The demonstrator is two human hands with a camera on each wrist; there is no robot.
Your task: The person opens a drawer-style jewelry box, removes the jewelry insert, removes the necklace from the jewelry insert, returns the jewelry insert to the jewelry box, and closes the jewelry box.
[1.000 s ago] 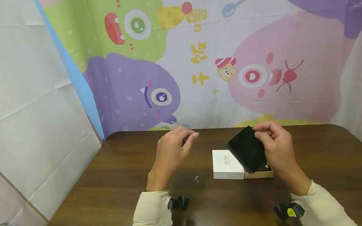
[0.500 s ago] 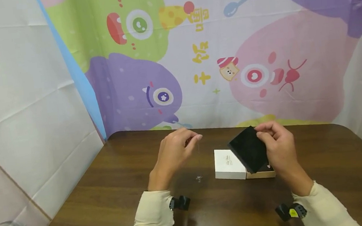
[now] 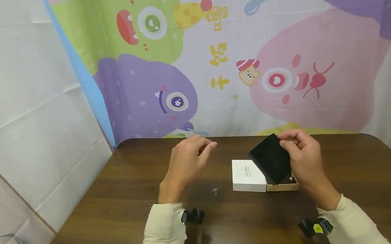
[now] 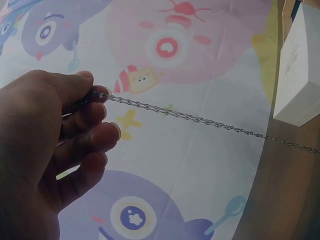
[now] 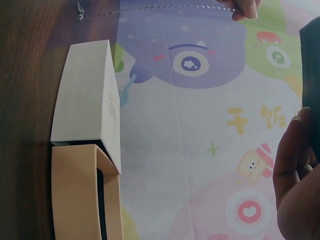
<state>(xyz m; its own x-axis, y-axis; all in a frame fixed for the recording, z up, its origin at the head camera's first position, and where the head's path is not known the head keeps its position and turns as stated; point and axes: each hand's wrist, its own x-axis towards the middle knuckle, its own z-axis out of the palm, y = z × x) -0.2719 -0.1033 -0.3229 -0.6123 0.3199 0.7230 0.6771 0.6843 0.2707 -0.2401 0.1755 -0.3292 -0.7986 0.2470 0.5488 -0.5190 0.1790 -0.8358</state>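
Observation:
A thin silver necklace [image 4: 185, 116] hangs from my left hand [image 3: 187, 165], its chain pinched between thumb and index finger. The other left fingers are bent loosely below. At the chain's lower end a small silver pendant [image 3: 215, 191] dangles low over the table; its shape is too small to make out. My right hand [image 3: 303, 157] pinches a flat black square pad [image 3: 271, 160] by its upper corner, tilted above an open tan box tray [image 5: 75, 195]. Something black and a small pinkish spot show inside the tray, partly hidden by the pad and hand.
A white box part [image 3: 247, 175] with fine printing stands end to end with the tan tray on the brown wooden table [image 3: 120, 221]. Behind the table hangs a cartoon-printed cloth [image 3: 222, 108]. White panels [image 3: 22, 94] flank both sides.
The view has shifted slightly. The pendant sways a little below my left hand. Both hands keep their hold, and the black pad stays tilted over the tray.

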